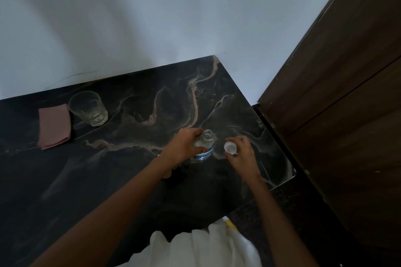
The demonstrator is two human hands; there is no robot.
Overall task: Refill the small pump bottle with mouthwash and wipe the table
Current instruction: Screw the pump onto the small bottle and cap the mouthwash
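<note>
White cloth (195, 247) nearest, at lap. Left hand (184, 147) clamped on open mouthwash bottle (204, 145), upright on tabletop (130, 169); right hand (240, 154) pinching cap (230, 147) just beside. Risk: uncapped bottle tipping, spilling if nudged.

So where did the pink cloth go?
In the head view, the folded pink cloth lies flat on the far left of the dark marble table, right beside the empty drinking glass near the wall, far from both hands.
</note>
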